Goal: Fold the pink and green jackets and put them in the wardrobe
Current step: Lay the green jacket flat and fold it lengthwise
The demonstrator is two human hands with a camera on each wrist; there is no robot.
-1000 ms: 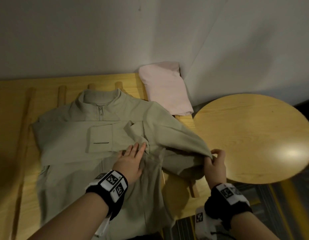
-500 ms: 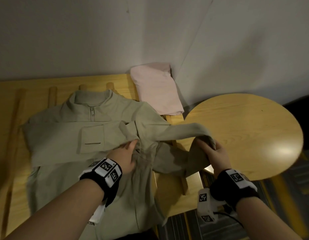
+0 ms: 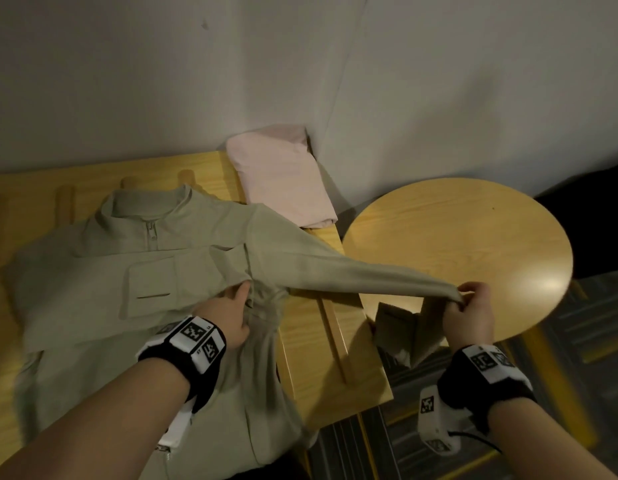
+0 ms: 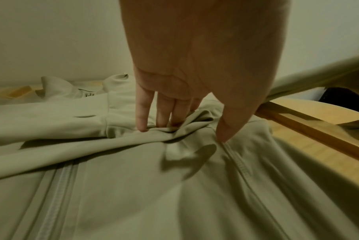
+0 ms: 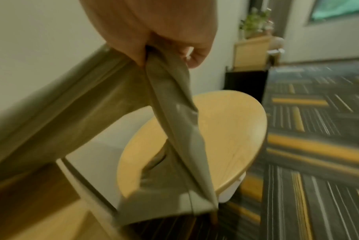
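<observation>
The left hand [image 3: 228, 318] presses straight fingers [image 4: 142, 113] onto the green jacket [image 3: 93, 296], which lies spread on the table [image 3: 321, 344]. Right of the jacket's body, the right hand [image 3: 468, 315] pinches its sleeve [image 3: 352, 271], stretched taut. Beyond the jacket, the folded pink jacket [image 3: 283, 178] rests against the wall [image 3: 300, 64].

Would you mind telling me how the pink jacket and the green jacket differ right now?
The pink jacket is folded compactly; the green jacket lies spread open. Nobody touches the pink one; the left hand presses the green one while the right hand pinches its sleeve. Both rest on the slatted wooden surface.
</observation>
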